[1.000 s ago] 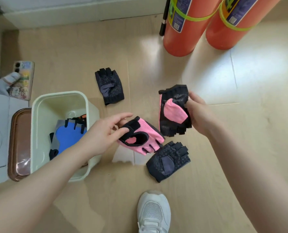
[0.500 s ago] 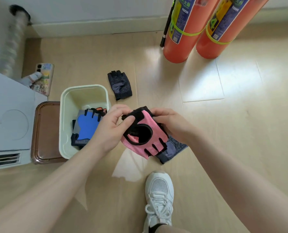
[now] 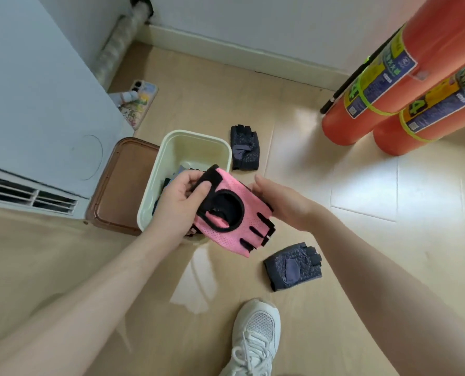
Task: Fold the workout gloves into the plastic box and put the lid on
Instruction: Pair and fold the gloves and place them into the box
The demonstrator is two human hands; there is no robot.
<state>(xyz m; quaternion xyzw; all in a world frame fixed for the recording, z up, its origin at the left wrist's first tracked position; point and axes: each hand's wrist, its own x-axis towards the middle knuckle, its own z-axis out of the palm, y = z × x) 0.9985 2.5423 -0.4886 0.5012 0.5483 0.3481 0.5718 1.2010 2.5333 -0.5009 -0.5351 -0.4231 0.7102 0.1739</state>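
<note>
My left hand (image 3: 181,198) pinches the pink gloves (image 3: 232,213) at the cuff, right hand (image 3: 283,204) open flat against their far edge, just over the plastic box (image 3: 155,185) rim; should press the stack flat, then lower inside.

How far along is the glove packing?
Partly done. A blue glove already lies in the plastic box. The left hand grips the pink gloves above the box, with the right hand alongside. Two dark gloves remain on the floor, and the brown lid lies beside the box.
</note>
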